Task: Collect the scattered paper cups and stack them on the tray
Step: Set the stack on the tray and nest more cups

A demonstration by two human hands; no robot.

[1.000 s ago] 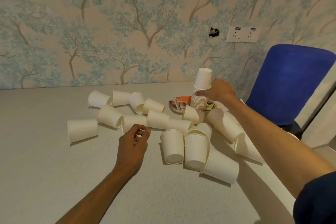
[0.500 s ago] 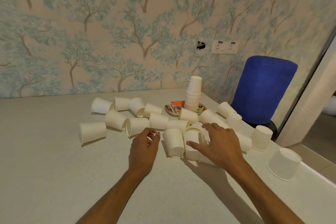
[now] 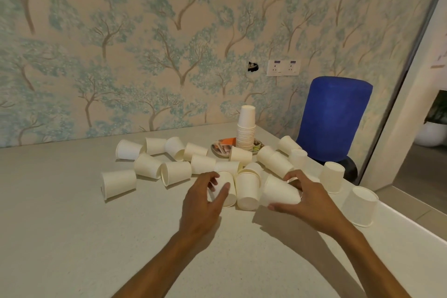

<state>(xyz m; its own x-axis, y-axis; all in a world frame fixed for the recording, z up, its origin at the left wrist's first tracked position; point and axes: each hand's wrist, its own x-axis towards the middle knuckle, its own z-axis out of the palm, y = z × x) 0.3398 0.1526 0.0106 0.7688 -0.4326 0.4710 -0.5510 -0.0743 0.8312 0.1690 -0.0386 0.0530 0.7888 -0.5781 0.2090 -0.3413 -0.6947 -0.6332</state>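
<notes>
Tree-print wallpaper behind a pale table (image 3: 72, 237), blue chair (image 3: 331, 118) at the far right corner, many white paper cups (image 3: 174, 172) scattered on their sides mid-table, two more upside down near the right edge. Right hand (image 3: 307, 198) grasps a tipped cup (image 3: 278, 192), fingers over it and thumb under; left hand (image 3: 205, 198) curls round a neighbouring cup (image 3: 228, 191), thumb on it. Tall cup stack (image 3: 246, 128) stands on the patterned tray (image 3: 221, 149) behind the pile, near the wall
</notes>
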